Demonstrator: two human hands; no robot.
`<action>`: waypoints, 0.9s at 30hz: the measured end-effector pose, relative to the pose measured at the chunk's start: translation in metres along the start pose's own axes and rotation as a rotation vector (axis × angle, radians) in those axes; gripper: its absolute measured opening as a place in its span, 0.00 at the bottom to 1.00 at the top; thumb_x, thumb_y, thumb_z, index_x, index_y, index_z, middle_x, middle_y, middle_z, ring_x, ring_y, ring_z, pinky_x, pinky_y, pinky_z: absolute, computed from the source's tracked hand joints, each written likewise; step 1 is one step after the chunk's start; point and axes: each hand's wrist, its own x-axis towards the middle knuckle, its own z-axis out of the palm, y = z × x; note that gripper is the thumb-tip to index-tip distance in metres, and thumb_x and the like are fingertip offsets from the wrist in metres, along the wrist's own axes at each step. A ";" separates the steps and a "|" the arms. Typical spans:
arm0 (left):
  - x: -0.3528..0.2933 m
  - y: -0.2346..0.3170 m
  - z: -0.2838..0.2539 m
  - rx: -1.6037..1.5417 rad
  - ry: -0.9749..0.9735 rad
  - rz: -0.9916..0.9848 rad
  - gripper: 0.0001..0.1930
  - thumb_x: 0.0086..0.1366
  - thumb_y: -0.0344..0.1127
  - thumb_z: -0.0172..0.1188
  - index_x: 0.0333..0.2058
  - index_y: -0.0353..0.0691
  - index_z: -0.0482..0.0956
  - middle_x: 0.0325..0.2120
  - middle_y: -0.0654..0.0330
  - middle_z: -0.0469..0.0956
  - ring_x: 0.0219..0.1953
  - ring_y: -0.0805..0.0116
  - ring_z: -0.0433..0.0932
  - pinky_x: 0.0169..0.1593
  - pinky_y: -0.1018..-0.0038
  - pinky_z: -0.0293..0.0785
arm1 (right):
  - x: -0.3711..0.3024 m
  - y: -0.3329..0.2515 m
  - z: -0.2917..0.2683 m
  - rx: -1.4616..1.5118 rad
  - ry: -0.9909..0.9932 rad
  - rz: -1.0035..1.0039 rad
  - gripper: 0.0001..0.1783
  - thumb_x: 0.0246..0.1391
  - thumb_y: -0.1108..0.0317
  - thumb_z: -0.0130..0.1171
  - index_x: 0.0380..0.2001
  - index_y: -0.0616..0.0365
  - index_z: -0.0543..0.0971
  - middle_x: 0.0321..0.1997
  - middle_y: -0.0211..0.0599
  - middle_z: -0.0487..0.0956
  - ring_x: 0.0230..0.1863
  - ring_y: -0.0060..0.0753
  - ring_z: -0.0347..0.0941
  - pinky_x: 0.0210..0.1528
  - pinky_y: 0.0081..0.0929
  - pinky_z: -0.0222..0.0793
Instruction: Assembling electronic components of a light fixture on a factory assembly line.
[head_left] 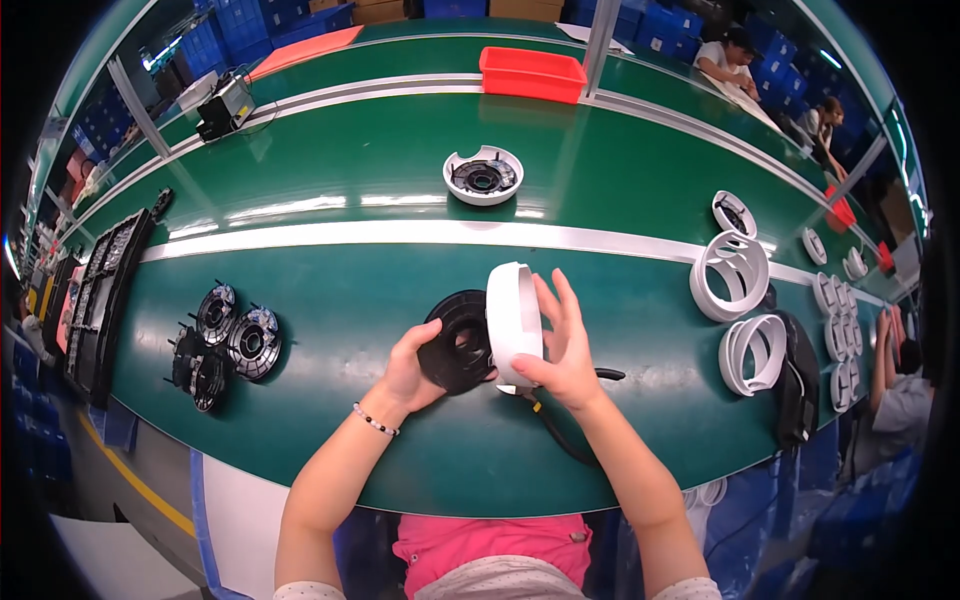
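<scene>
My left hand [408, 372] is closed on a black round plastic disc [455, 345] with a central opening. In my right hand [568, 345] is a white round housing [514, 325], tilted on edge and gripped between thumb and fingers. The disc and the housing meet side by side over the middle of the table, and the disc's right edge is partly behind the housing. Under my right hand lies a tool with curved black handles [562, 436]; its head is mostly hidden, so its kind is unclear.
Several black round parts [253, 343] cluster on the left, beside a black tray [108, 300]. A white housing with a black disc inside [483, 178] sits ahead. White rings [731, 278] and a black pouch [797, 385] lie right. A red bin [533, 75] stands behind; people sit farther right.
</scene>
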 end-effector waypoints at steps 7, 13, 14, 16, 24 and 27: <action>0.006 -0.018 0.009 0.058 0.057 0.047 0.39 0.56 0.67 0.30 0.54 0.39 0.55 0.51 0.53 0.61 0.53 0.60 0.62 0.55 0.64 0.60 | -0.016 0.011 0.024 -0.718 -0.050 -0.205 0.68 0.20 0.52 0.72 0.57 0.68 0.37 0.56 0.56 0.51 0.58 0.50 0.48 0.57 0.39 0.49; 0.004 -0.017 0.011 0.072 0.021 0.058 0.45 0.51 0.72 0.26 0.55 0.39 0.52 0.52 0.53 0.59 0.54 0.60 0.60 0.56 0.65 0.59 | -0.015 0.008 0.030 -0.839 -0.016 -0.243 0.68 0.19 0.52 0.72 0.58 0.64 0.38 0.57 0.53 0.48 0.59 0.49 0.44 0.58 0.40 0.48; 0.004 -0.018 0.011 0.090 0.043 0.070 0.46 0.50 0.73 0.25 0.55 0.39 0.52 0.52 0.53 0.59 0.54 0.61 0.60 0.56 0.65 0.59 | -0.015 0.008 0.031 -0.839 -0.015 -0.241 0.68 0.19 0.52 0.72 0.58 0.64 0.38 0.57 0.53 0.48 0.59 0.49 0.44 0.58 0.40 0.48; 0.004 -0.019 0.015 0.095 0.038 0.089 0.46 0.49 0.73 0.25 0.55 0.39 0.52 0.52 0.53 0.59 0.54 0.61 0.60 0.56 0.65 0.59 | -0.014 0.007 0.033 -0.911 0.020 -0.243 0.67 0.18 0.49 0.71 0.55 0.72 0.41 0.56 0.56 0.50 0.58 0.54 0.45 0.56 0.44 0.47; -0.001 -0.018 0.013 0.150 0.065 0.073 0.50 0.45 0.77 0.27 0.54 0.38 0.55 0.51 0.54 0.60 0.53 0.62 0.61 0.55 0.65 0.60 | -0.013 0.005 0.031 -0.985 -0.065 -0.226 0.67 0.17 0.46 0.71 0.55 0.70 0.43 0.57 0.56 0.47 0.57 0.55 0.46 0.56 0.44 0.48; -0.001 -0.016 0.008 0.120 0.019 0.025 0.48 0.47 0.75 0.32 0.54 0.38 0.55 0.51 0.54 0.61 0.53 0.62 0.62 0.55 0.65 0.60 | -0.015 0.006 0.031 -0.981 -0.081 -0.236 0.67 0.16 0.47 0.71 0.56 0.67 0.43 0.57 0.55 0.47 0.57 0.55 0.46 0.56 0.44 0.48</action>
